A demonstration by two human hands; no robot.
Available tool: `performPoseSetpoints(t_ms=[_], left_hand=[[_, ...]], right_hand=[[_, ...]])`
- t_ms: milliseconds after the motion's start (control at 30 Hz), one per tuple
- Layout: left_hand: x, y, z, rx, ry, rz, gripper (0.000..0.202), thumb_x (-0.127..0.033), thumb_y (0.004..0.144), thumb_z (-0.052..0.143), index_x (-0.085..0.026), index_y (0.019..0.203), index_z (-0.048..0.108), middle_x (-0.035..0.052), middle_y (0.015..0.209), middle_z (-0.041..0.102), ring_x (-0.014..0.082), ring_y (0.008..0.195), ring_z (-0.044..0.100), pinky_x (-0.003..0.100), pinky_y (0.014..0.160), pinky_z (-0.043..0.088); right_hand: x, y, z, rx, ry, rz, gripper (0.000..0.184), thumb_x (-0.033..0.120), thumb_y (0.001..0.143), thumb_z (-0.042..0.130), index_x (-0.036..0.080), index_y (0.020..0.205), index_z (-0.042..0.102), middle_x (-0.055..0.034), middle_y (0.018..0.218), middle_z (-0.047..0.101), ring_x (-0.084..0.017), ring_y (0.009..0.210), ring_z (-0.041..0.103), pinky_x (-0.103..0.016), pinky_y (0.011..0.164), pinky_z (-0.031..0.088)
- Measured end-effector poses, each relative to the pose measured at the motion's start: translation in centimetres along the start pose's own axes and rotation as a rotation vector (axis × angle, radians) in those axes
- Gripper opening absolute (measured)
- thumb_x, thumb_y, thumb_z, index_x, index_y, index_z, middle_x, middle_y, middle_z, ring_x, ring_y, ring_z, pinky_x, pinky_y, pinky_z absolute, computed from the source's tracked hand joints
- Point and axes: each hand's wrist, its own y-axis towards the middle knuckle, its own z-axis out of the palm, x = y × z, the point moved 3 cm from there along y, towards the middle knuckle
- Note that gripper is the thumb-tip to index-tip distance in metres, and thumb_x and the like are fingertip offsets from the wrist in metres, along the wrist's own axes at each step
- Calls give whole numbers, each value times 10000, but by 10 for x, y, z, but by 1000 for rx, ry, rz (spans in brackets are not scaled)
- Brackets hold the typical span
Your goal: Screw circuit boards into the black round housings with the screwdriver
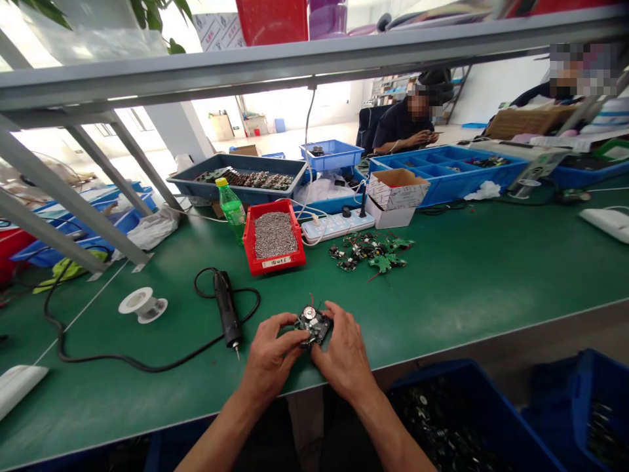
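Note:
Between my two hands, near the table's front edge, is a small black electronic assembly point(318, 326) with a round silvery disc and a short red wire on top. My left hand point(271, 354) grips its left side, thumb and fingers closed against it. On the other side my right hand point(345, 351) has its fingers and thumb round the right edge. A black electric screwdriver point(227, 308) lies to the left, its bit pointing toward me. Beyond the hands sits a red bin point(249, 246) full of small metal screws. A loose pile of green circuit boards point(387, 262) lies to its right.
A solder spool point(142, 304) stands at left, beside the screwdriver's cord. Behind the red bin are a green bottle point(230, 206), a power strip point(337, 226), a small carton point(396, 216) and blue trays point(442, 190). A metal shelf beam point(295, 59) crosses overhead. A co-worker point(407, 121) sits opposite.

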Motion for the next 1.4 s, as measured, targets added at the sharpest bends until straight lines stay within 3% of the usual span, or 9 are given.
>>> performPoseSetpoints(t_ms=[300,533,900,1267,1400], left_hand=[[-18,17,-7,87,119,165,181,-173,881,630,-271,1004,720,64,1079,626,227,995,577,396,860,474],[-15,17,-1,93,200,144,184,-160,876,634,-262,1007,714,66,1073,620,230,991,570,429,896,424],[-21,14,10,-18,251,118,139,-228,893,635,-253,997,725,74,1014,605,220,962,566,395,865,422],[-26,25,7,193,235,86,198,-256,902,620,-278,1080,703,68,1016,596,232,961,545,417,871,398],[-30,27,9,207,256,73,210,-238,909,597,-280,1084,705,73,1013,605,237,951,548,429,862,410]], right_hand=[[-1,-1,0,-22,22,-23,680,214,739,632,145,1359,361,-134,1179,632,-305,1081,578,-500,952,456],[0,-2,-2,-7,44,-30,725,151,703,606,146,1378,341,-132,1213,622,-303,1129,568,-506,994,442],[-1,-5,-3,18,97,-25,724,147,705,593,153,1385,343,-136,1245,610,-306,1136,569,-511,995,456],[-1,-4,-3,12,80,-26,727,144,709,604,141,1390,349,-141,1246,607,-299,1134,568,-496,992,463],[-1,-4,-2,-14,63,-21,705,155,718,617,150,1378,367,-135,1227,620,-298,1113,579,-482,963,477]])
